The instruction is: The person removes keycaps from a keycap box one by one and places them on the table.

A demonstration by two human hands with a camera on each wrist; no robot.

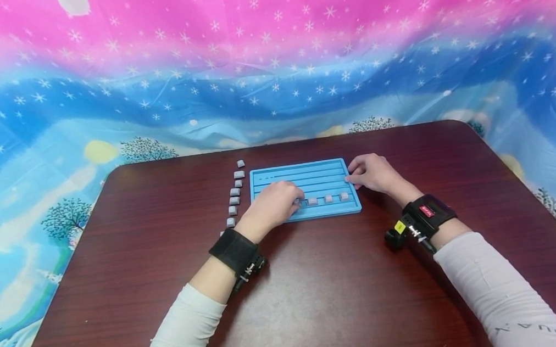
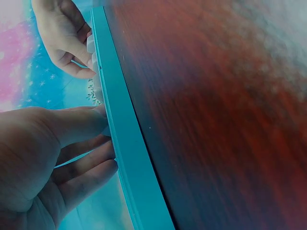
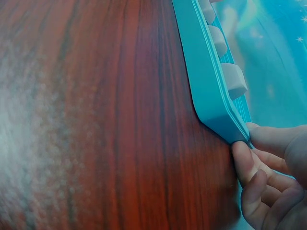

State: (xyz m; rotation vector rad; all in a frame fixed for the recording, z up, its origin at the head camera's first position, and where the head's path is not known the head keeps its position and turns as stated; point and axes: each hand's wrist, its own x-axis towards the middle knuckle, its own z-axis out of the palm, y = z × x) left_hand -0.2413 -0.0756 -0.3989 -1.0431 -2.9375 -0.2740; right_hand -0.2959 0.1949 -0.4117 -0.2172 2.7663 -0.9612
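Observation:
A light blue ridged tray (image 1: 306,212) lies on the table. Three pale grey keycaps (image 1: 328,199) sit spaced along its near groove, right of my left hand (image 1: 273,204). That hand reaches over the tray's near part, thumb and fingertips pinching another keycap (image 1: 297,201), mostly hidden by the fingers. In the left wrist view the thumb (image 2: 81,123) is right at the tray's rim. My right hand (image 1: 373,174) grips the tray's right edge between thumb and fingers; the right wrist view shows this hold at the tray's corner (image 3: 230,125).
Several loose keycaps (image 1: 235,192) form an uneven column on the table, just left of the tray. The dark wooden table (image 1: 338,289) ends at a far edge in front of a patterned cloth (image 1: 270,86). Both wrists wear black camera straps (image 1: 235,250).

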